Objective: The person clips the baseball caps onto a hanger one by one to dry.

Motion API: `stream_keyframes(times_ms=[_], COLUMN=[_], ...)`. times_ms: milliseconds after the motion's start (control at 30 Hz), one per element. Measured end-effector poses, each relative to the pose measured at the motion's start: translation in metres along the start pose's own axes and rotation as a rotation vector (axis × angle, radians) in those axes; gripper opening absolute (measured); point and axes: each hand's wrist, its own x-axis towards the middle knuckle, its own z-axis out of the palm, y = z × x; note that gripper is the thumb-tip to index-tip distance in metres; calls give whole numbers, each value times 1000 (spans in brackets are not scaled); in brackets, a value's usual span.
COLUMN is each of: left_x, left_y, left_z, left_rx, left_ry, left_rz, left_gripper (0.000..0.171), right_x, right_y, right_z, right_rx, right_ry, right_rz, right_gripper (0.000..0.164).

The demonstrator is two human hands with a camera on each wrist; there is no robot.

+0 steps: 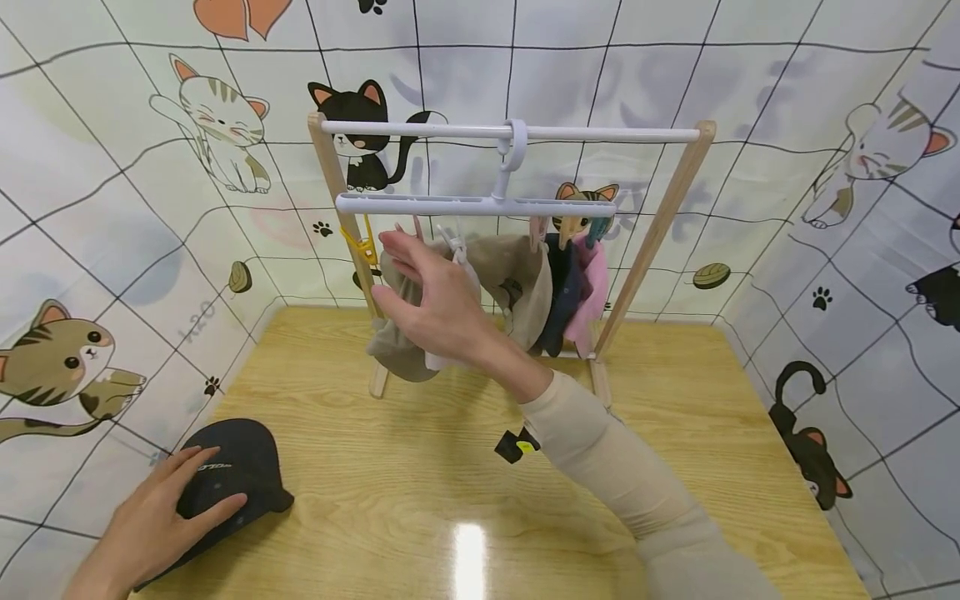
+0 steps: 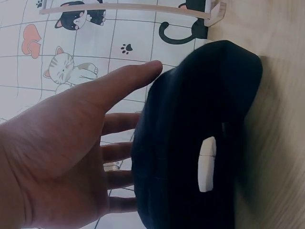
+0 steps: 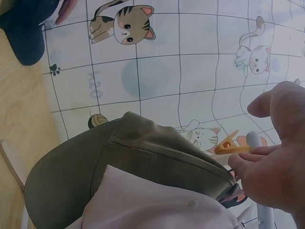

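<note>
My left hand (image 1: 153, 517) lies with spread fingers against the crown of a dark baseball cap (image 1: 251, 458) on the table. In the left wrist view its thumb is straight beside the dark cap (image 2: 190, 109), fingertips partly hidden behind it. My right hand (image 1: 442, 304) is raised at the left part of a white hanger (image 1: 427, 204), by an olive cap (image 1: 405, 358) and a whitish cap (image 3: 157, 200). Thumb and fingers stand apart in the right wrist view, the fingers near the olive cap's (image 3: 143, 148) clipped end; contact is unclear. A yellow clothespin (image 1: 363, 248) hangs at the hanger's left end.
The hanger hooks over the white bar (image 1: 600, 133) of a wooden-legged rack (image 1: 652, 237). Further right hang a taupe cap (image 1: 525, 271), a navy cap (image 1: 558, 296) and a pink cap (image 1: 592, 283) on clothespins. A small black item (image 1: 510, 447) with yellow lies on the table (image 1: 360, 517).
</note>
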Motion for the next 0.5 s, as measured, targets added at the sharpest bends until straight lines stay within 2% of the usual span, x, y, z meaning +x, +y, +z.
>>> stream_keyframes(times_ms=[200, 400, 500], left_x=[-1, -5, -7], left_y=[-4, -9, -11], left_z=[7, 10, 12], left_rx=[-11, -16, 1], left_ry=[-62, -96, -113], left_rz=[8, 74, 93], left_gripper=[99, 103, 111], right_x=[5, 10, 13], right_y=[-2, -2, -3], right_z=[1, 4, 5], right_rx=[19, 14, 24], right_ry=[-6, -3, 4], right_rz=[37, 43, 30], right_gripper=[67, 68, 67])
